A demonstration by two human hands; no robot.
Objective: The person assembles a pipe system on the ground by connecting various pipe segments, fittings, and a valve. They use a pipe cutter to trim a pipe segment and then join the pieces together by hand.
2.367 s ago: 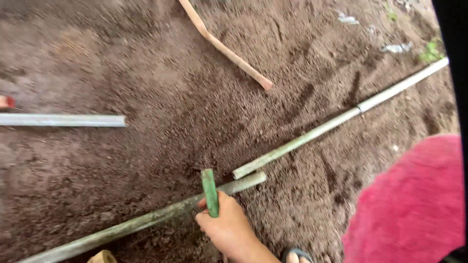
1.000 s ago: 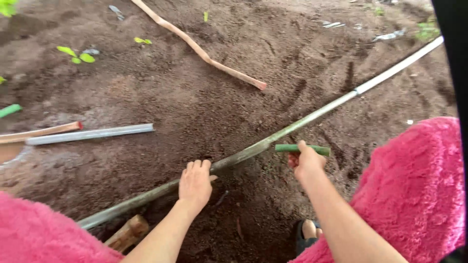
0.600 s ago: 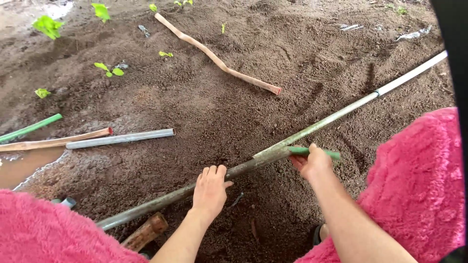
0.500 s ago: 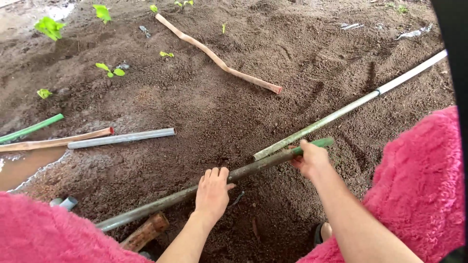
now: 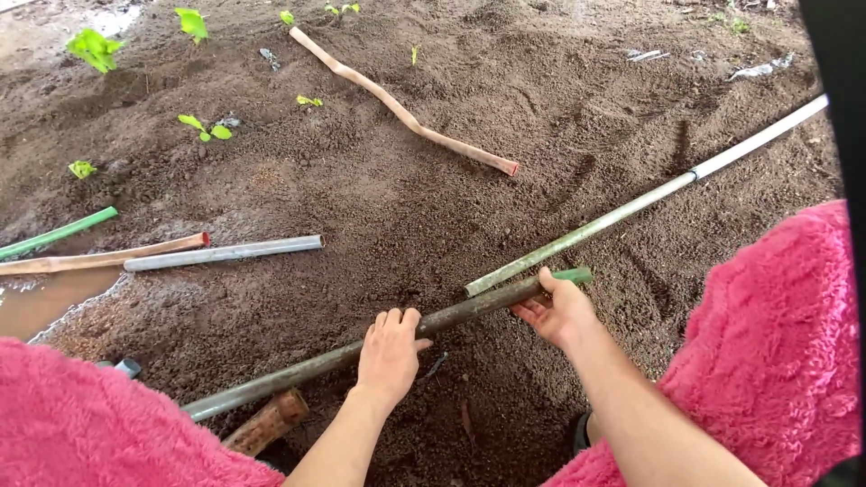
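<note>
A long dirty grey-green pipe [image 5: 298, 372] lies slantwise on the dark soil. My left hand [image 5: 390, 353] is laid over it near its middle, fingers curled on top. My right hand [image 5: 559, 309] grips a short green tube [image 5: 574, 275] at the pipe's upper end, the tube lined up with the pipe's mouth. A second long pipe [image 5: 631, 209], pale towards its far end, runs just beyond them up to the right.
A grey pipe [image 5: 224, 253], a brown pipe [image 5: 99, 261] and a green one [image 5: 56, 234] lie at the left beside a muddy puddle [image 5: 36, 302]. A bent brown hose [image 5: 406, 115] lies farther off. A short wooden piece [image 5: 267, 422] is near my knees. Small green seedlings [image 5: 204, 126] dot the soil.
My right hand has swung the green tube from lying crosswise to in line with the near pipe's end. My left hand came in and stays pressed on the pipe.
</note>
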